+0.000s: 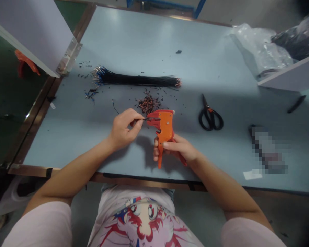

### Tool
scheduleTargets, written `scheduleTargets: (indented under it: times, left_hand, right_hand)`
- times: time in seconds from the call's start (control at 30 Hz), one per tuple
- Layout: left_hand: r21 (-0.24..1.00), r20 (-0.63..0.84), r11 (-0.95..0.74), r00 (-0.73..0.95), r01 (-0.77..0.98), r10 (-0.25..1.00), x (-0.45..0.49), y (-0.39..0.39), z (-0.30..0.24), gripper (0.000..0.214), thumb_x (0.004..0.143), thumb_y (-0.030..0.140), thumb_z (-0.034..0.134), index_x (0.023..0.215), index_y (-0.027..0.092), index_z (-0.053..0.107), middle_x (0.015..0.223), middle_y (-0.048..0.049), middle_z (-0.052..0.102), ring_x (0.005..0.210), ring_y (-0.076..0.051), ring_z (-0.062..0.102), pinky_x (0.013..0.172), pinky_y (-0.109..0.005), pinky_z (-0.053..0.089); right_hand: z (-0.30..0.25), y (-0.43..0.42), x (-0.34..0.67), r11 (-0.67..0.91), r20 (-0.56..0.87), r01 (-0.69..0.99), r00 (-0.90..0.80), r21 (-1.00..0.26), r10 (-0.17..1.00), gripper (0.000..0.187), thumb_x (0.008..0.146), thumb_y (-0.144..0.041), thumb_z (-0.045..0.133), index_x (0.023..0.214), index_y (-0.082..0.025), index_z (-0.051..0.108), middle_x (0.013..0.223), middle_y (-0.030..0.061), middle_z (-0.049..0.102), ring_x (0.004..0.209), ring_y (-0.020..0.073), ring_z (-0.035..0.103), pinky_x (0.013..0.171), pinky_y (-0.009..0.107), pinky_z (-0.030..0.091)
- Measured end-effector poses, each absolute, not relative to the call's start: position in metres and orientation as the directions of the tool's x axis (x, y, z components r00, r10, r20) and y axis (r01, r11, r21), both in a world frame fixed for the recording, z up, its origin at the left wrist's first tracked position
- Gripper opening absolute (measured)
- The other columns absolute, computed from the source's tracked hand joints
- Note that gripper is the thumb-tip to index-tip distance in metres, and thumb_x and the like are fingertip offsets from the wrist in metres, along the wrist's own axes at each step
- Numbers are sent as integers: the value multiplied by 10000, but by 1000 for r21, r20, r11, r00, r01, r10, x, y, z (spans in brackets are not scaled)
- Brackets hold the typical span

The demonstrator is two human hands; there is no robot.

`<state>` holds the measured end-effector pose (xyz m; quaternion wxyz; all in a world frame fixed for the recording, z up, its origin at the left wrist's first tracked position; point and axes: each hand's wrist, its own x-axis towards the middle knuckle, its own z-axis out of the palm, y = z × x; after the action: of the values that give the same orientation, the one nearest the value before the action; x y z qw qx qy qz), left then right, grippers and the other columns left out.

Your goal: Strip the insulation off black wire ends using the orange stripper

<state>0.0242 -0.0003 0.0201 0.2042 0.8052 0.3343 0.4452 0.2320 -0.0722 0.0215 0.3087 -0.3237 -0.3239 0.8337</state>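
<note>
Between the thumb and fingers of my left hand [126, 128] is a thin black wire [115, 108]; a short tail of it sticks out past the back of the hand. Its other end reaches into the red jaws of an orange wire stripper [166, 125]. My right hand [176, 149] is wrapped around the stripper's handles. Just beyond the jaws lies a heap of wire scraps [148, 103], brown and black. Farther back, a long bundle of black wires [139, 80] lies across the table, with blue and silvery ends at the left and coppery ends at the right.
Black-handled scissors [210, 115] lie right of the stripper. Farther right are a pixelated dark object [267, 147], a white paper slip [252, 175] and a black strip [296, 104]. Clear plastic bags [265, 51] sit at the back right. Pale panels [36, 31] flank the blue-grey tabletop [74, 137].
</note>
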Motion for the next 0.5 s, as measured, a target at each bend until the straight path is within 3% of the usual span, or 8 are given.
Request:
scheduleTargets:
  times: [0.5]
  left_hand:
    - [603, 570, -711, 427, 362, 701, 26, -1, 20, 90, 816, 164, 518, 748, 170, 578, 636, 4, 549, 576, -89, 446, 568, -237, 375]
  right_hand:
    - [24, -75, 231, -587, -356, -255, -591, -768, 723, 273, 832, -379, 612, 868, -114, 559, 681, 46, 628, 608, 176, 645, 563, 318, 542]
